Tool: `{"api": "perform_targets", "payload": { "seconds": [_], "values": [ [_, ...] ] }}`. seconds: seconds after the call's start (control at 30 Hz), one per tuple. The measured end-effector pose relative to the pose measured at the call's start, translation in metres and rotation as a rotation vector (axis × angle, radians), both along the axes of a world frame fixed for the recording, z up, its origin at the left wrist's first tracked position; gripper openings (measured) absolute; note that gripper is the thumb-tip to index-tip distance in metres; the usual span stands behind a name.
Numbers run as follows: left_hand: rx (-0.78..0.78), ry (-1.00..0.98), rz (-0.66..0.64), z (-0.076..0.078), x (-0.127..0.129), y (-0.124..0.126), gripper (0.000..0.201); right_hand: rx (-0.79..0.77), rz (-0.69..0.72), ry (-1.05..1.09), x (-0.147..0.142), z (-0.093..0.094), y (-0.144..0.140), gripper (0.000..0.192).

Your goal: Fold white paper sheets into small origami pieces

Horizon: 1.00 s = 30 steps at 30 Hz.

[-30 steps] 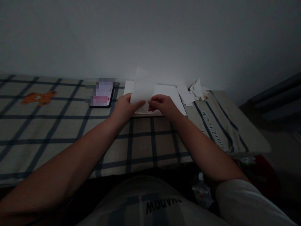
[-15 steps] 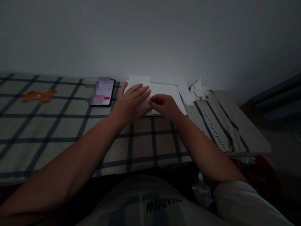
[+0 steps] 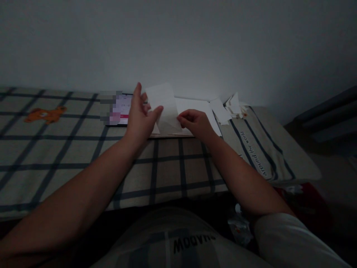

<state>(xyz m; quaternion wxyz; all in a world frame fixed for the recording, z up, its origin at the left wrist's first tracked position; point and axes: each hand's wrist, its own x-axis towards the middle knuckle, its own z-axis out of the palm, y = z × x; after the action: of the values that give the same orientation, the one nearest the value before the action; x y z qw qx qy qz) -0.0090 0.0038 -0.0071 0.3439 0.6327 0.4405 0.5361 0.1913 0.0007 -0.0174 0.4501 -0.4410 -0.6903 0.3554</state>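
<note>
A small white sheet of paper (image 3: 163, 100) is raised at a tilt above an open notebook (image 3: 205, 108) with white pages. My right hand (image 3: 195, 123) pinches the sheet's lower right edge between thumb and fingertips. At the sheet's left side is my left hand (image 3: 141, 117), open, fingers apart and palm turned toward the paper. Its thumb overlaps the sheet's left edge; whether it touches the paper I cannot tell. The left hand and the sheet hide much of the notebook's left half.
A lit phone (image 3: 121, 108) lies left of the notebook, partly behind my left hand. Folded paper pieces (image 3: 234, 106) and a flat slip (image 3: 220, 110) lie to the right. The checked cloth (image 3: 167, 167) covers the table, which meets a wall (image 3: 178, 44) behind.
My left hand has lifted off the paper, moved left and turned its palm inward. The sheet has risen from lying flat to a tilt, with my right hand still pinching its edge.
</note>
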Motion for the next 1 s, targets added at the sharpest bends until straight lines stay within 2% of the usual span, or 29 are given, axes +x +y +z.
{"api": "perform_targets", "payload": {
  "seconds": [0.07,0.13,0.2,0.27,0.37,0.43,0.53,0.6,0.67,0.77,0.87,1.0],
  "values": [
    [-0.070,-0.164,-0.024,-0.002,0.002,0.001,0.064,-0.013,0.004,-0.002,-0.001,0.002,-0.001,0.017],
    [-0.075,-0.255,-0.017,-0.006,0.004,0.003,0.055,-0.016,0.012,-0.006,-0.002,0.002,-0.001,0.017],
    [-0.048,-0.275,-0.008,-0.011,0.005,0.006,0.052,-0.011,0.014,-0.015,0.000,0.000,0.001,0.018],
    [-0.034,-0.225,-0.005,-0.017,0.003,0.012,0.059,0.004,-0.010,-0.025,0.002,-0.003,0.005,0.018],
    [-0.025,-0.047,0.044,-0.024,-0.002,0.021,0.084,0.030,-0.088,-0.025,0.006,-0.006,0.011,0.014],
    [0.036,0.125,0.126,-0.023,-0.006,0.022,0.092,0.040,-0.126,-0.038,0.008,-0.007,0.013,0.011],
    [0.233,0.447,0.271,-0.011,-0.010,0.010,0.090,0.058,-0.127,-0.092,0.008,-0.006,0.011,0.010],
    [0.382,0.634,0.318,-0.001,-0.009,-0.003,0.080,0.071,-0.089,-0.121,0.006,-0.004,0.007,0.011],
    [0.503,0.787,0.218,0.005,-0.007,-0.013,0.056,0.083,-0.037,-0.140,0.004,-0.002,0.003,0.013],
    [0.518,0.905,0.049,0.007,-0.003,-0.017,0.028,0.084,0.023,-0.181,0.002,0.000,-0.001,0.017],
    [0.421,0.942,-0.024,0.007,-0.002,-0.012,0.027,0.038,0.077,-0.187,0.002,0.000,-0.002,0.019],
    [0.212,0.885,-0.096,0.012,-0.003,-0.008,0.026,-0.039,0.105,-0.154,0.006,0.001,0.000,0.024]
  ]
}}
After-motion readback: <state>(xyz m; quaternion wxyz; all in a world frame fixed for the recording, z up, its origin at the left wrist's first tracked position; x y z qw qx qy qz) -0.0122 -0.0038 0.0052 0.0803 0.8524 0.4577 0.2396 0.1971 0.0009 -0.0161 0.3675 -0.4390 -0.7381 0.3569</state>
